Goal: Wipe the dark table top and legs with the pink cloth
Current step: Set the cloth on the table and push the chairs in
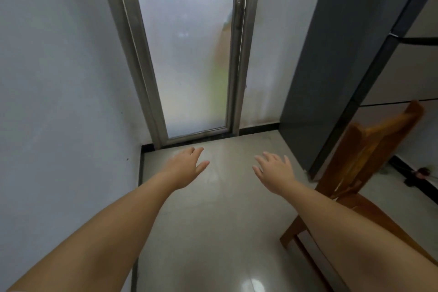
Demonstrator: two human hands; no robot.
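Both arms reach forward over a pale tiled floor. My left hand [187, 165] is held out palm down with relaxed, straight fingers and holds nothing. My right hand [275, 170] is spread the same way a little to the right, also empty. No pink cloth and no dark table appear in this view.
A frosted glass door [189, 50] in a metal frame stands straight ahead. A white wall [59, 78] runs along the left. A tall dark grey cabinet [331, 54] stands at the right, with a wooden chair [360, 156] in front of it and cables on the floor [419, 174].
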